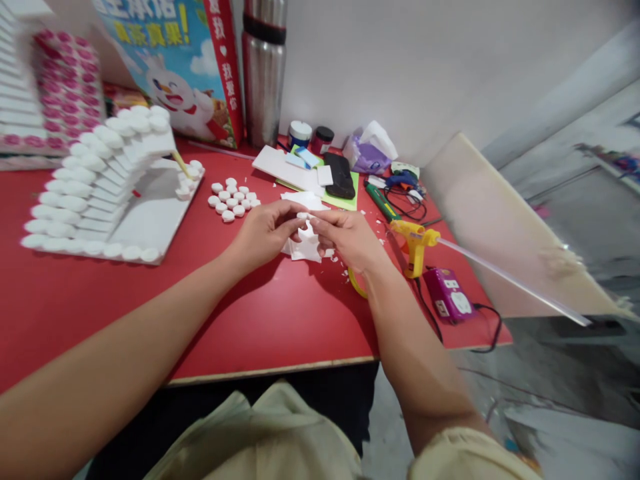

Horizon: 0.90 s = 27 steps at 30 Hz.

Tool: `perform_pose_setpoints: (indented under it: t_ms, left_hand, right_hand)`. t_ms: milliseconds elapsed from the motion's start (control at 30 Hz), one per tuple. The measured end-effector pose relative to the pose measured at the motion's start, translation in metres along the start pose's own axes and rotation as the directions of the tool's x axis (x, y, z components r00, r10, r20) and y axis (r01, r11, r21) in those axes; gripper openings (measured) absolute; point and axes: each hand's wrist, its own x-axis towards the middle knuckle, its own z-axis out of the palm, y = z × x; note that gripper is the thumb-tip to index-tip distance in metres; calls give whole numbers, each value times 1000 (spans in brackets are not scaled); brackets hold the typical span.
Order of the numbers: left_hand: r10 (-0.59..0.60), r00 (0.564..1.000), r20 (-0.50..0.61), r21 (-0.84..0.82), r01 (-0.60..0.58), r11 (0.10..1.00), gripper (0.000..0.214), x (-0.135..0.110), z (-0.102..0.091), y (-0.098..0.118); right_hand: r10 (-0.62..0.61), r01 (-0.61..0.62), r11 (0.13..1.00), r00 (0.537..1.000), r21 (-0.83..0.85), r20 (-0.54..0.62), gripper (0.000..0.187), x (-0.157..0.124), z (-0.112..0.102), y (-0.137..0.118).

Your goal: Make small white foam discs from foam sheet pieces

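Both my hands meet over the middle of the red table (260,320). My left hand (265,230) and my right hand (345,237) pinch a small white foam piece (303,216) between their fingertips. Under them lies a jagged white foam scrap (303,248). A heap of small white foam discs (231,198) sits just to the left of my hands. Further left stands a white foam model (107,187) with stepped layers and rows of discs along its edges.
A yellow glue gun (415,243) with a long clear stick stands right of my hands, beside a purple socket block (449,295). Behind are foam sheets (287,167), a black case (340,175), jars, a steel flask (263,73), a printed box and a tissue pack.
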Motion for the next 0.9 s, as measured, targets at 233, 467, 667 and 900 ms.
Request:
perform_pose_setpoints:
  t_ms: [233,467,667,900]
  left_hand:
    - [-18,1000,-21,-104,16,994,37,1,1,0]
    - [-47,998,-50,-175,37,984,39,0,4,6]
    - [-67,992,-104,-198,46,979,34,-2,4,7]
    - [-72,991,-111,-166,53,985,27,-3,2,10]
  right_hand:
    - [-308,192,860,934,-474,-181,25,0,5,7]
    - [-617,354,582,779,-732,-114,18,0,16,16]
    - [-666,423,419,745,-804,45,15,0,12,18]
    - [-644,556,414,738,-720,200,17,1,1,15]
